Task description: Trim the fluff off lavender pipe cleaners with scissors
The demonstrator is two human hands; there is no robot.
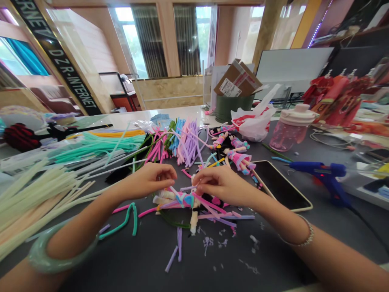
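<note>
Over a small pile of fuzzy pipe cleaner pieces, my left hand [153,178] hovers with loosely curved fingers and nothing visible in them. Opposite it, my right hand [219,184] has thumb and forefinger drawn together at the end of a short purple pipe cleaner [187,188]. Below the hands lies a pipe cleaner doll [186,200] with a blue and pink body and a cream limb pointing towards me. Pink and purple pipe cleaner strips [219,215] lie around it, some partly under my right hand.
Bundles of pipe cleaners [100,146] cover the left and back. Finished dolls [238,158], a phone [282,186], a blue glue gun [319,170] and a pink bottle [288,127] stand or lie at right. Behind are a plastic bag [253,123] and a green bin [232,107].
</note>
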